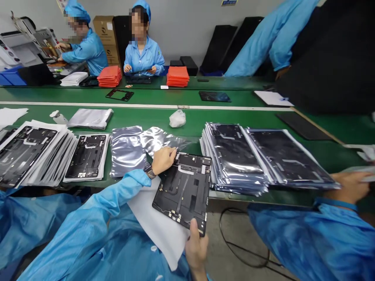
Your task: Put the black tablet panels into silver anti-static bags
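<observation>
An opened tablet (184, 191), dark with its inner parts and a white strip facing up, is tilted over the table's front edge. My left hand (162, 160), with a watch at the wrist, is closed at the tablet's upper left corner. My right hand (197, 246) grips the lower right corner, thumb on top. Under the tablet a white sheet of paper (158, 222) hangs down over my lap. Left of my left hand lie silvery plastic bags (128, 150). To the right of the tablet is a stack of bagged tablets (231, 156).
Stacked tablets with paper sheets (29, 152) and a smaller pile (87, 156) stand at left. A crumpled plastic piece (177, 118) and a small bottle (58, 117) lie farther back. A co-worker's hand (348, 185) is at right. Across the green belt sit other people and red stacks (177, 76).
</observation>
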Demonstrator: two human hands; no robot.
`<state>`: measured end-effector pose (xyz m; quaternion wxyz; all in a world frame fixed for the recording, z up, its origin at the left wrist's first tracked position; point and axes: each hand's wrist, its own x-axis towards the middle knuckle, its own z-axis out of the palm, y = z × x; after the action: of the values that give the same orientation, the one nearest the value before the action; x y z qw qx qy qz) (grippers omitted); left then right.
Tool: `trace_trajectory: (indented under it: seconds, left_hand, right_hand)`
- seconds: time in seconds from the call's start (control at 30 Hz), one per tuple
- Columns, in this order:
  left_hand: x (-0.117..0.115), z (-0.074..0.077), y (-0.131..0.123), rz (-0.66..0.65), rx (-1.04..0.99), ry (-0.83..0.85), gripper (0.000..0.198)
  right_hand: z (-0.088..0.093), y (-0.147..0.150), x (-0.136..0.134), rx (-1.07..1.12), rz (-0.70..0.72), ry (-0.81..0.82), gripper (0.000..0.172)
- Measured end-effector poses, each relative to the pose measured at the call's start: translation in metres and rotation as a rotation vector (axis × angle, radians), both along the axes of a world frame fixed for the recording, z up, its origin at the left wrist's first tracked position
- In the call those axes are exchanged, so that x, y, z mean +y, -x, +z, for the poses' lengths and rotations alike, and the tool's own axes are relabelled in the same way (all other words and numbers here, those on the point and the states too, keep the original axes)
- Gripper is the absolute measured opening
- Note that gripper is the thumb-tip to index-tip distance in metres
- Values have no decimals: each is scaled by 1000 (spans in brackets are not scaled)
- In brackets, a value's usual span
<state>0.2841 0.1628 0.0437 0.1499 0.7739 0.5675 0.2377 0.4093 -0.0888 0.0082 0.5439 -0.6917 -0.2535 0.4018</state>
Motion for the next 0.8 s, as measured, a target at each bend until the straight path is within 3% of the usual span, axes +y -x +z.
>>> trace_trajectory:
  seconds: [0.13, 0.23, 0.43, 0.67, 0.8]
  left_hand:
    - [-15, -4, -7, -88, 167, -116, 40]
    - [-16, -12, -4, -149, 236, -151, 39]
    - [-2, -38, 6, -105, 108, -58, 41]
    - [0, -57, 4, -102, -9, 7, 40]
    - [3, -61, -1, -89, -31, 92, 26]
  right_hand:
    - [-2, -5, 1, 10, 124, 64, 73]
    - [0, -8, 0, 23, 68, 105, 76]
    - [11, -7, 0, 63, -137, 109, 83]
    - [6, -5, -5, 26, -184, 23, 75]
    - [0, -5, -11, -12, -184, -21, 69]
